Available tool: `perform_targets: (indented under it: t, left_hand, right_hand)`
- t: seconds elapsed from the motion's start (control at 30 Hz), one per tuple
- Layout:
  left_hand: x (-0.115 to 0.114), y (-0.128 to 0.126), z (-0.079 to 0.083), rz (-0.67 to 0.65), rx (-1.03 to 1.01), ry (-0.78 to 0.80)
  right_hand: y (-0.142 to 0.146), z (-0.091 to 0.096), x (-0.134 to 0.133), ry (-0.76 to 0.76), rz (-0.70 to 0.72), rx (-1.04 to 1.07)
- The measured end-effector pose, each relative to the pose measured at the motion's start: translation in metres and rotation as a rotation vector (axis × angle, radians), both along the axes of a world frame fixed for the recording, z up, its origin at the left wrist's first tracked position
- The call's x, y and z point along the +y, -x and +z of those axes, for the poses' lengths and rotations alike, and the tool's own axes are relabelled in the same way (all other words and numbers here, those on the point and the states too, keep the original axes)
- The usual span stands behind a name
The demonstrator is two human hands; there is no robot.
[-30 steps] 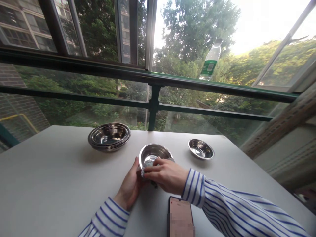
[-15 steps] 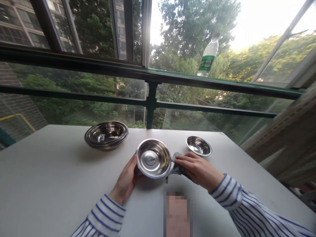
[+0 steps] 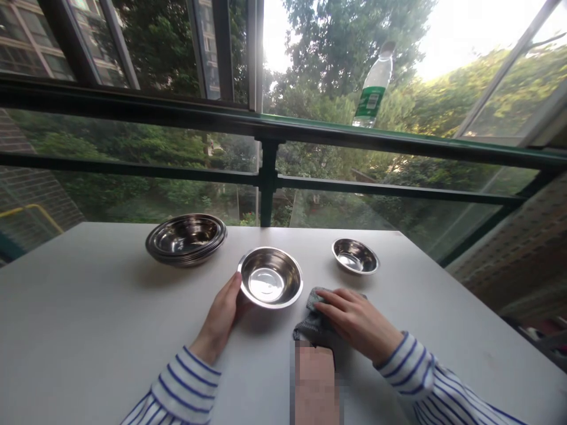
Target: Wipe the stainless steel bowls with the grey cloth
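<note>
My left hand (image 3: pixel 221 319) grips the left side of a shiny stainless steel bowl (image 3: pixel 271 293), thumb at the rim and the other fingers partly hidden beneath it. The bowl's inside faces up and a little toward me. To its right, my right hand (image 3: pixel 354 319) is closed over a crumpled grey cloth (image 3: pixel 315 321), apart from the bowl. The cloth hangs or lies low over the table, partly covered by my fingers. Beyond that hand stands a smaller steel bowl (image 3: pixel 355 257). Several nested steel bowls (image 3: pixel 186 239) sit at the back left.
The white table (image 3: pixel 88 319) ends at a window with a dark green railing (image 3: pixel 310 134). A clear plastic bottle (image 3: pixel 371 100) with a green label stands at the railing. Near me is a blurred-out thing (image 3: pixel 315 383) with a dark rounded edge. A curtain (image 3: pixel 509 277) hangs at right.
The cloth in my right hand has come away from the bowl's right rim, down toward me. My left hand has lowered the bowl's tilt slightly and shifted it a little left.
</note>
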State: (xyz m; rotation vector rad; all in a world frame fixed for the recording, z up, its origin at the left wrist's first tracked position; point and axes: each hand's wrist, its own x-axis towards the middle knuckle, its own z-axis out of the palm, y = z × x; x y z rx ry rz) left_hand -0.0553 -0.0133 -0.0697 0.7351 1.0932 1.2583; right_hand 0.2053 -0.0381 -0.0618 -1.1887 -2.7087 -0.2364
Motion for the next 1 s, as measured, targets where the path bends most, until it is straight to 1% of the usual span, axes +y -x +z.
perform_targets:
  t: [0.1,0.2,0.37,0.47,0.57,0.67,0.73,0.83,0.93,1.0]
  left_hand:
    - [0.004,0.003,-0.004,0.010,0.079,-0.090]
    - [0.007,0.006,-0.010,0.022,0.113,-0.145]
    - [0.009,0.007,-0.016,0.046,0.120,-0.129]
    - [0.009,0.007,-0.016,0.062,0.158,-0.140]
    - [0.009,0.007,-0.016,0.077,0.180,-0.145]
    - [0.009,0.008,-0.016,0.085,0.155,-0.143]
    - [0.008,0.007,-0.016,0.081,0.120,-0.150]
    - [0.007,0.005,-0.014,0.067,0.033,-0.138]
    - [0.005,0.002,-0.010,0.038,-0.068,-0.072]
    - [0.003,0.000,-0.006,0.007,-0.098,-0.055]
  right_hand:
    - [0.000,0.001,-0.004,0.073,-0.007,0.036]
    - [-0.001,0.005,-0.005,0.103,-0.020,0.129]
    - [0.001,0.019,0.005,0.156,-0.134,0.327]
    - [0.011,0.024,0.018,0.226,-0.225,0.365]
    - [0.023,0.023,0.028,0.266,-0.282,0.363]
    - [0.033,0.017,0.035,0.282,-0.310,0.381]
    - [0.035,0.013,0.036,0.307,-0.312,0.412]
    - [0.035,0.011,0.036,0.365,-0.269,0.491]
    - [0.032,0.014,0.035,0.415,-0.224,0.594]
    - [0.029,0.017,0.034,0.439,-0.204,0.659]
